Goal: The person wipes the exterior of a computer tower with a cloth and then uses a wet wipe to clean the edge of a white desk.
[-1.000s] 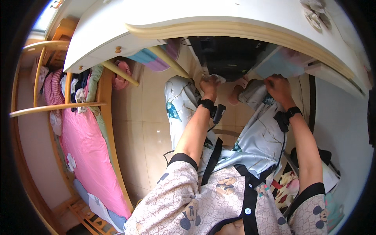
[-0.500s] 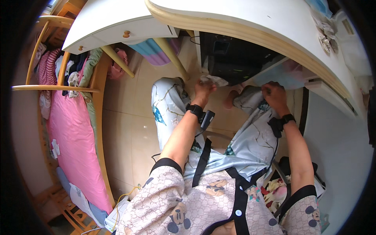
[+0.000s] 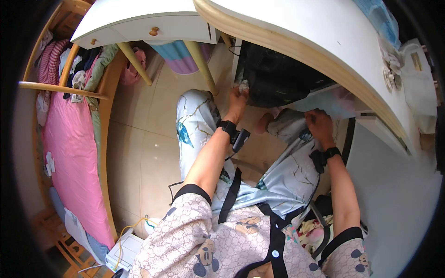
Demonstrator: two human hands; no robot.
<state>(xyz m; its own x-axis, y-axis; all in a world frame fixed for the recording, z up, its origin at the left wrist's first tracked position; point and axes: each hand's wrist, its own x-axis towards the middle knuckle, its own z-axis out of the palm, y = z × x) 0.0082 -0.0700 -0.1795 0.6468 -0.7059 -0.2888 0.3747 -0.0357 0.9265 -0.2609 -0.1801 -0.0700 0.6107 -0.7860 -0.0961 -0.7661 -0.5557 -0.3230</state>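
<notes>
My left hand (image 3: 237, 102) pinches a small crumpled white cloth (image 3: 244, 85). It holds the cloth against the near left edge of a black computer case (image 3: 273, 76), which sits under the desk. My right hand (image 3: 319, 124) rests on my right knee, its fingers loosely curled, with nothing visible in them. Light blue patterned trousers (image 3: 199, 120) cover my spread legs. Black straps with small dark devices are on both wrists.
Above the case, the white desktop (image 3: 287, 18) has a wooden edge. A drawer unit (image 3: 162, 30) with yellowish legs stands left of it, a blue and purple bin (image 3: 183, 60) beneath. A bed with a pink cover (image 3: 69, 148) lies at far left. Plastic bags (image 3: 415, 69) lie at right.
The view has shifted slightly. My left hand has brought the white cloth up and left to the case's edge, and the cloth looks more bunched. My right hand stays on the knee.
</notes>
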